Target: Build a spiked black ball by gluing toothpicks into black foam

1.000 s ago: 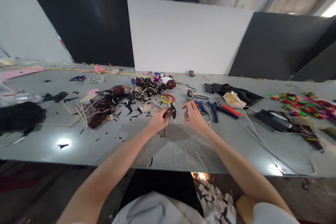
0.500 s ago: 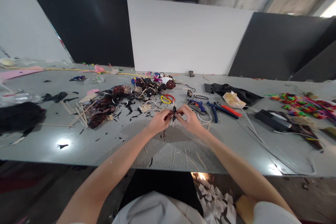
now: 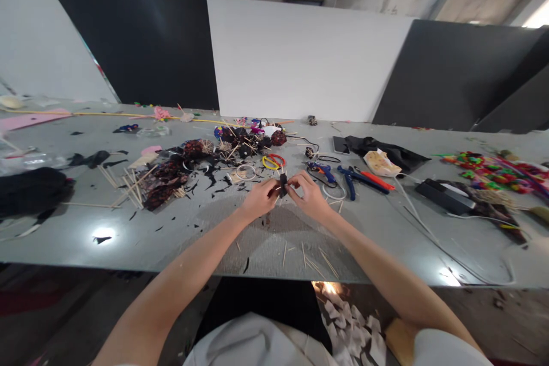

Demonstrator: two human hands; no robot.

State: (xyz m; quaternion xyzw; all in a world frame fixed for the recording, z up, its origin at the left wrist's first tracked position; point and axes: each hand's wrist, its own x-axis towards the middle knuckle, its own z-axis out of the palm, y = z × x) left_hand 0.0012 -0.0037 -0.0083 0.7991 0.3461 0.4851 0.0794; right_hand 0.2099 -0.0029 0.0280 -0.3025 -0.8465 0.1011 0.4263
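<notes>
Between my two hands is a small black piece [image 3: 283,183] with thin pale wooden sticks poking out above and below. My left hand [image 3: 261,198] pinches its left side with thumb and fingers. From the right, my right hand [image 3: 309,197] grips the opposite side, fingers bent around it. Both hands are held just over the table near the middle. Beyond them lie a yellow ring [image 3: 270,162] and a white ring [image 3: 246,172]. Close to my right hand rests a blue glue gun [image 3: 321,171]. Loose sticks [image 3: 328,262] are scattered nearer to me.
Black scraps and stick-studded dark balls [image 3: 245,150] crowd the table [image 3: 171,249] ahead and left. To the right are blue-handled pliers [image 3: 349,184], an orange-handled tool [image 3: 376,179], a white cable [image 3: 422,229] and a black box [image 3: 446,197]. Upright panels [image 3: 309,57] stand behind.
The black piece has turned slightly between my fingers and shows a broader side. Both hands stay in nearly the same place.
</notes>
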